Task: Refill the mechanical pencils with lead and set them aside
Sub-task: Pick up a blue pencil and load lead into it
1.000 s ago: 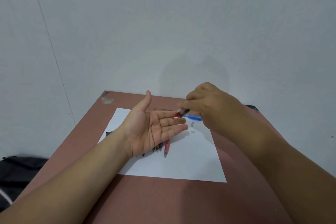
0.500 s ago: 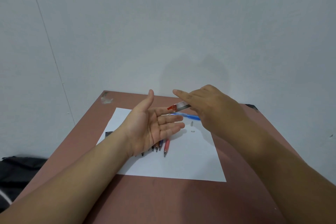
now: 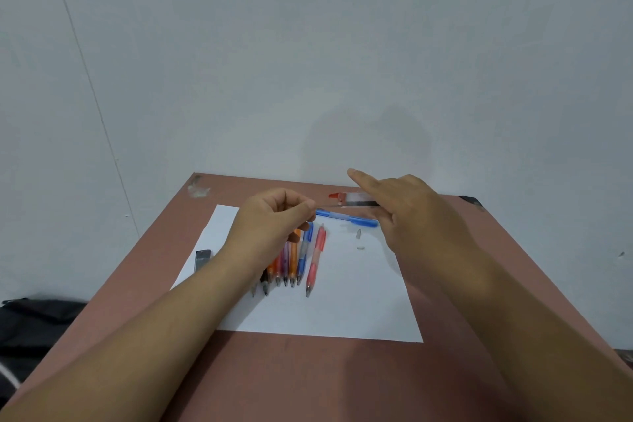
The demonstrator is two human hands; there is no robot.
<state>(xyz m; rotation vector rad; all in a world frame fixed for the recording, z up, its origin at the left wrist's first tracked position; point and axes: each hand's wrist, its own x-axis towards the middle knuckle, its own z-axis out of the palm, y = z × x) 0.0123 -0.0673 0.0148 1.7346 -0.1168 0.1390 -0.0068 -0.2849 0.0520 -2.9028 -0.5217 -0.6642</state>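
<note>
Looking down from the head cam, both forearms reach out over a reddish-brown desk with a white sheet lying on it. Nearest on the sheet is a row of pencils, side by side with tips pointing toward the person; orange, pink and blue ones are packed close together, and a red pencil sits just to the right of them, slightly apart. The far ends of the left ones are hidden under the left hand. A dark little case lies at the sheet's left edge, half on the desk.

Left hand hovers above the far end of that row, fingers curled in with thumb and forefinger pinched together. Pretty sure something thin is in there, but it's too small to make out, so I can't tell what the grip has.

Two tiny bits lie on the sheet right of the red pencil, near the right hand. Past them, a blue pencil lies crosswise on the sheet between the two hands.

Right hand holds the lead tube, clear with a red cap end pointing left, roughly level above the blue pencil. Its index finger sticks out straight over the tube.

Behind it all, a plain grey wall.
</note>
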